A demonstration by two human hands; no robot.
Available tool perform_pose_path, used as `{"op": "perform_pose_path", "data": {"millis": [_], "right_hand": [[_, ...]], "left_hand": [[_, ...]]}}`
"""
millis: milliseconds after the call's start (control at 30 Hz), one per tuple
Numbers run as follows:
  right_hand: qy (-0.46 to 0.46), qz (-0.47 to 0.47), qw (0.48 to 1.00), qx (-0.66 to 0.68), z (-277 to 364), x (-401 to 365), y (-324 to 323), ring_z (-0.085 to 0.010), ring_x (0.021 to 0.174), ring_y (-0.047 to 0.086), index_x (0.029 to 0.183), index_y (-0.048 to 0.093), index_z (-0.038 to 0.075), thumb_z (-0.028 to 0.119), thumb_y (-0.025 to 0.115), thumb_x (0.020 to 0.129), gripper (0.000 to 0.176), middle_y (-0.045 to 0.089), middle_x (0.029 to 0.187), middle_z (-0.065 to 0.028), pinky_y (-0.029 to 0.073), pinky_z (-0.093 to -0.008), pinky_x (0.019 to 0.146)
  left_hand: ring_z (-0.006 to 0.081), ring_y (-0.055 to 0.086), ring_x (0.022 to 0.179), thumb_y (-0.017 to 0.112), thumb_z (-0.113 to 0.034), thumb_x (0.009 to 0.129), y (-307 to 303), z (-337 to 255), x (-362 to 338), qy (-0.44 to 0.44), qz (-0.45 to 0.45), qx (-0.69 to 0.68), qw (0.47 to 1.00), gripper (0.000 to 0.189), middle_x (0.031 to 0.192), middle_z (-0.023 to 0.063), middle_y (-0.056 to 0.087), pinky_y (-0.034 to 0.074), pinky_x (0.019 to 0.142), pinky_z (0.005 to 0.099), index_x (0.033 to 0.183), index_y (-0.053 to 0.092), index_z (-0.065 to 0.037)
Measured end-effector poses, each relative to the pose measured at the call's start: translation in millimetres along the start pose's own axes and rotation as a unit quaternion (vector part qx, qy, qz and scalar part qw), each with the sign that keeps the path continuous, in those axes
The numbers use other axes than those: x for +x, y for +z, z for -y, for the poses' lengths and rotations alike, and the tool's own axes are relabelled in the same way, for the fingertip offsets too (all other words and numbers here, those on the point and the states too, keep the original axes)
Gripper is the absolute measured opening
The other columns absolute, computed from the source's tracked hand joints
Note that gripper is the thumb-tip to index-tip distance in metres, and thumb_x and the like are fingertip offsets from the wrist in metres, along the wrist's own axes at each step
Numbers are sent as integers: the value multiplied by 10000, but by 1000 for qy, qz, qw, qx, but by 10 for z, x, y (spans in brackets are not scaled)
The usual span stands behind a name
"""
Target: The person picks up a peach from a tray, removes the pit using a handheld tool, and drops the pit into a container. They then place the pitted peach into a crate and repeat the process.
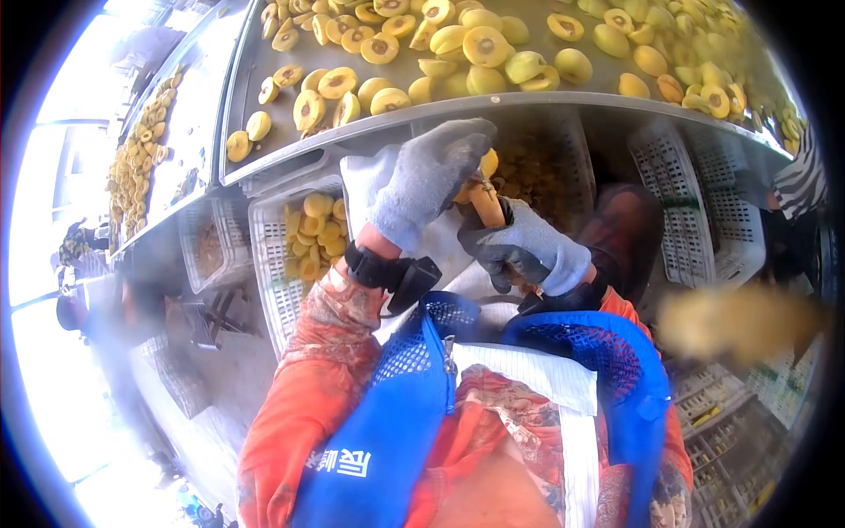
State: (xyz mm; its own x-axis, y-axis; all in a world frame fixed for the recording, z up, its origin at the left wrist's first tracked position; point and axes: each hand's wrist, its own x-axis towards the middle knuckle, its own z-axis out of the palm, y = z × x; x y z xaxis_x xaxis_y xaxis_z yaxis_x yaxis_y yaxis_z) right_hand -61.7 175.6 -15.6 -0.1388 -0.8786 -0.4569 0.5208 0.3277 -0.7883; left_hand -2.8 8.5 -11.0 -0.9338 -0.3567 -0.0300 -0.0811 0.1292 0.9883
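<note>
My left hand (431,180), in a grey glove with a dark fingertip area, is closed around a yellow peach half (489,163), mostly hidden by the fingers. My right hand (534,249), gloved in grey and black, grips a wooden-handled tool (487,204). Its upper end meets the fruit at the left hand; the working tip is hidden. Both hands are in front of the metal table's near edge, above my lap. On the metal table (290,101) lie many halved peaches (379,48), some showing brown centres.
Beneath the table edge, a white crate (273,264) holds yellow peach pieces (315,231). Another bin (532,167) contains brownish bits. More white crates (673,202) stand to the right. A blurred tan shape (739,324) is at right. A person's striped sleeve (799,180) shows at far right.
</note>
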Motion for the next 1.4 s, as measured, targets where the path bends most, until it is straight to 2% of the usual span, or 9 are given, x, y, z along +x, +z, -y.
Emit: {"op": "perform_pose_path", "data": {"millis": [267,400,600,700,967,1067,1200,1267,1400], "right_hand": [[21,-6,1000,11,60,-90,-41,-104,536,513,935,613,48,158,656,772,202,540,672,-14,390,-225,477],[20,113,963,246,-120,-19,-183,-107,532,498,1006,587,47,168,670,776,273,544,697,-9,386,-236,476],[9,10,983,182,-31,14,-110,-131,347,422,938,532,-6,98,683,777,244,468,514,-41,326,-260,342],[-47,179,930,319,-172,114,-160,-109,486,480,944,572,47,156,671,799,207,525,674,-3,371,-230,447],[-68,217,902,368,18,104,-227,-121,424,458,872,519,-42,84,661,741,231,466,553,-30,364,-254,389],[-21,-15,998,-53,-44,83,-559,-140,548,540,935,561,11,176,695,750,282,565,687,-57,435,-266,509],[-16,-251,782,-571,-775,286,-1001,-310,750,641,995,588,63,258,686,763,318,659,843,-143,502,-398,686],[1,-255,804,-537,-524,283,-825,-356,834,625,1007,589,68,268,677,764,327,654,889,-168,490,-433,750],[36,-277,804,-526,-320,336,-648,-370,847,630,1022,582,80,323,673,771,362,654,885,-179,494,-448,755]], "left_hand": [[79,592,744,597,-142,913,273,174,-5,-22,-78,-123,989,268,1073,60,673,501,683,230,1142,635,-10],[79,580,734,601,-188,913,336,94,62,-41,-75,-196,977,292,1080,54,667,494,667,231,1148,632,-18],[95,586,785,565,-187,928,262,103,143,-36,-43,-112,992,296,1071,44,664,501,700,237,1162,635,-19],[92,575,818,558,-229,932,310,45,147,-37,-94,-191,976,326,1039,46,649,497,717,238,1163,625,-10],[173,652,763,503,-386,956,-530,140,-238,-70,-195,-431,878,543,948,116,664,534,622,279,1332,442,1],[196,624,1002,631,-227,904,-1509,339,-699,-79,-237,48,967,385,1115,143,622,534,885,279,1233,571,-35],[248,622,1057,683,-218,843,-2646,576,-491,-158,-306,330,879,468,1237,143,593,485,916,321,1251,559,-25],[256,635,1030,749,-262,786,-2839,797,71,-95,-335,174,921,663,1171,197,626,485,887,310,1329,471,-2],[293,624,1032,799,-322,720,-2921,1365,985,-215,-192,390,874,751,1099,210,635,473,899,353,1299,450,5]]}}
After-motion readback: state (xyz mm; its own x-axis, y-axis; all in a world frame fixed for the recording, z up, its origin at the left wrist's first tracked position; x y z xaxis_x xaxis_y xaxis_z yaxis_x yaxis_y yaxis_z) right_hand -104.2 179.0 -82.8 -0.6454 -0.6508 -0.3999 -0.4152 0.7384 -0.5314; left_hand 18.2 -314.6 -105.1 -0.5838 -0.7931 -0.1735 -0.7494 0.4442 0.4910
